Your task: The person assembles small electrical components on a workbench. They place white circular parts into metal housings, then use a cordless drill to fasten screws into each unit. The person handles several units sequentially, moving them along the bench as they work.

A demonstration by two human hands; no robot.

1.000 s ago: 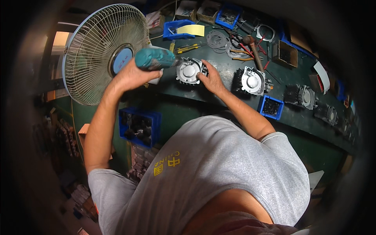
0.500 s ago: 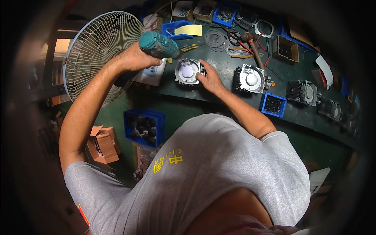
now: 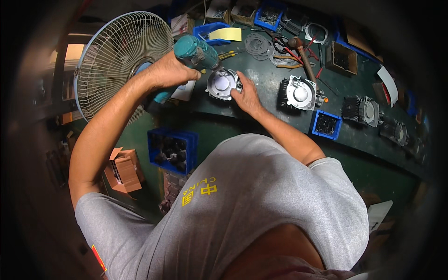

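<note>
Though still at the metal housing (image 3: 220, 85), teal drill (image 3: 192, 50) slightly farther right.

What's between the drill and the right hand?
The head view shows a silver housing there, the right hand at its right side and the drill at its upper left.
</note>
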